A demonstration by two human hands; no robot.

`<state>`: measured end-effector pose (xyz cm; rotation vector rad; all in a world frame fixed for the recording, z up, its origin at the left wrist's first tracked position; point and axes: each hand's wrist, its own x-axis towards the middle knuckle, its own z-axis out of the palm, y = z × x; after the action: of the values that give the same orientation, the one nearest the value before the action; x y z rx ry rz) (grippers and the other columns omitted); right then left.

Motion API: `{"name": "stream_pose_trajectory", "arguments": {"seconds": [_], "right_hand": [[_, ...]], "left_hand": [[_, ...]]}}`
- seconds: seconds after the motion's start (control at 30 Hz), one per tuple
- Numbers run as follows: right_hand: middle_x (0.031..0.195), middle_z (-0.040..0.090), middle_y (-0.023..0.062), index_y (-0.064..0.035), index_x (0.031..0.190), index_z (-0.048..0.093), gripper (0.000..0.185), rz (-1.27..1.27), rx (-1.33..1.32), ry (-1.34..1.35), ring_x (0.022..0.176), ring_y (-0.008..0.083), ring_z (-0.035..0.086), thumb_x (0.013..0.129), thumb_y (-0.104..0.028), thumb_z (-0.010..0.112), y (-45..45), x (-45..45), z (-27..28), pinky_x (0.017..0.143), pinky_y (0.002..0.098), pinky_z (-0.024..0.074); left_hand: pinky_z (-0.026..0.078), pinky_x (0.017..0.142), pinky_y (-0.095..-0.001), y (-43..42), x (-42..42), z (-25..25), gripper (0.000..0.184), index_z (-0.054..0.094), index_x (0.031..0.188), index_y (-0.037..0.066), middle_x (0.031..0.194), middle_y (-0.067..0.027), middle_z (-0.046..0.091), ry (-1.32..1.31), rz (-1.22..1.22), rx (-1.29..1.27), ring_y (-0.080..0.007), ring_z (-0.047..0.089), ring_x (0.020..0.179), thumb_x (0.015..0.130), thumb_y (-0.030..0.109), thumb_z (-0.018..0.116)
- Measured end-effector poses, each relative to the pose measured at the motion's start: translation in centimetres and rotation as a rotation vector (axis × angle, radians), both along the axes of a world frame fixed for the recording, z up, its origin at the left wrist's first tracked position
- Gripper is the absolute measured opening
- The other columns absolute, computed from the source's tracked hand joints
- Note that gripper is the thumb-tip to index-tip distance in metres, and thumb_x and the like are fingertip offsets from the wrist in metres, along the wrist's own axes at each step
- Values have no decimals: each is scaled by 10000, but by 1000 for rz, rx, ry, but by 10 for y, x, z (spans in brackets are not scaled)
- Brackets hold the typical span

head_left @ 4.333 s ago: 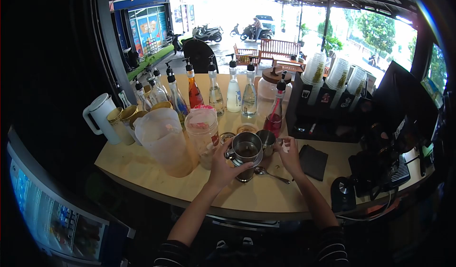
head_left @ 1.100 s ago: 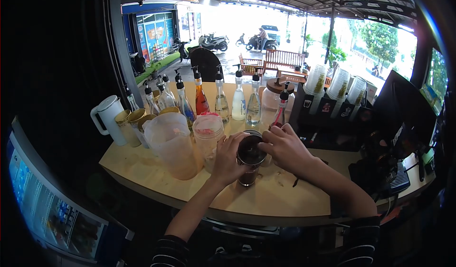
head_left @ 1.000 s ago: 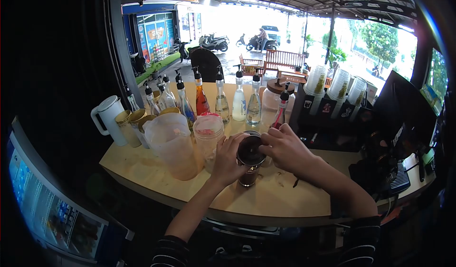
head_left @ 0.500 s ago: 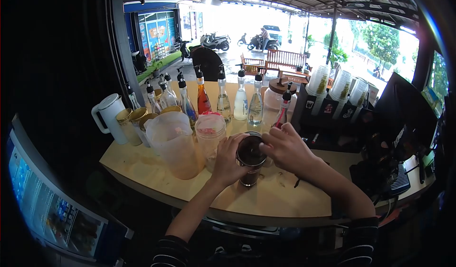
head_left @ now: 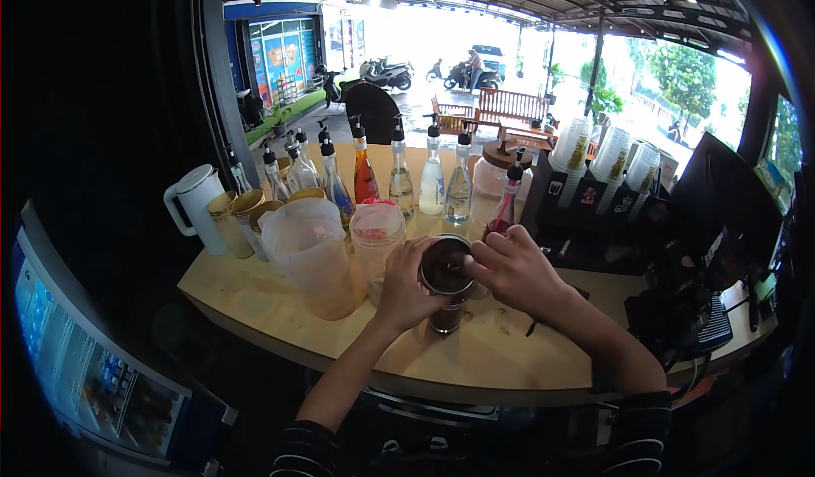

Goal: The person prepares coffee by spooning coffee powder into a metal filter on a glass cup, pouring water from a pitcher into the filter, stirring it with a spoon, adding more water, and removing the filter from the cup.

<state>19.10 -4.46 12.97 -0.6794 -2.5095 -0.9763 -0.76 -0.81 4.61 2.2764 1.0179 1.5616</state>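
A dark metal cup stands on top of a glass with dark contents, near the counter's front edge. My left hand is wrapped round the cup's left side. Over the cup's right rim, my right hand is closed in a pinch; what its fingers hold is too small to make out. Just left of my left hand stands a clear jar with a pink top. Behind my right hand is a pump bottle with red liquid.
A large cloudy pitcher, a white jug and gold-rimmed cups stand at left. Several pump bottles line the back. Stacked plastic cups and a dark monitor are at right. A person stands by motorbikes outside.
Since the oldest frame, my right hand has moved left from beside the small metal cup to the dark cup's rim. Lately my hands have hardly moved; the view has shifted slightly.
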Motion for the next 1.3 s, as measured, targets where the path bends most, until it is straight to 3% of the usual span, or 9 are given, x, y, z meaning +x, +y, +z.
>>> {"name": "stream_pose_trajectory", "arguments": {"seconds": [0.23, 0.57, 0.73, 1.07, 1.3], "right_hand": [[948, 561, 4, -68, 898, 617, 203, -2, 60, -61, 909, 140, 541, 717, -161, 618, -4, 5, 7, 754, 315, 403], [899, 542, 3, -113, 804, 604, 135, 36, -11, 4, 860, 147, 529, 690, -171, 645, -1, 1, -6, 730, 314, 397], [943, 569, -10, -124, 788, 622, 140, -74, -22, -38, 931, 139, 545, 686, -207, 670, 4, 7, 10, 849, 340, 396], [927, 561, -5, -126, 786, 613, 77, -43, -87, -149, 936, 144, 540, 738, -183, 631, -1, 5, 16, 868, 348, 402], [912, 562, 12, -123, 800, 618, 90, -72, -103, 51, 938, 149, 543, 733, -181, 637, -4, -1, -3, 807, 331, 393]], "left_hand": [[380, 985, -437, -2, 4, 2, 774, 500, 1213, 76, 1161, -110, 563, -91, -57, -67, -324, 527, 1121, 556, 279, 857], [363, 1000, -448, -3, 3, 7, 786, 486, 1236, 87, 1182, -107, 549, 82, -28, 86, -318, 517, 1127, 554, 247, 844], [349, 1006, -452, -4, 4, 7, 770, 486, 1239, 91, 1180, -106, 548, 111, -38, 89, -314, 514, 1123, 570, 246, 833], [371, 986, -450, -5, 5, 4, 773, 488, 1238, 92, 1186, -102, 550, 145, -8, 121, -314, 521, 1109, 562, 234, 835], [382, 981, -439, -6, 8, 2, 781, 491, 1238, 96, 1191, -104, 551, 71, 10, 106, -324, 523, 1115, 551, 222, 841]]}}
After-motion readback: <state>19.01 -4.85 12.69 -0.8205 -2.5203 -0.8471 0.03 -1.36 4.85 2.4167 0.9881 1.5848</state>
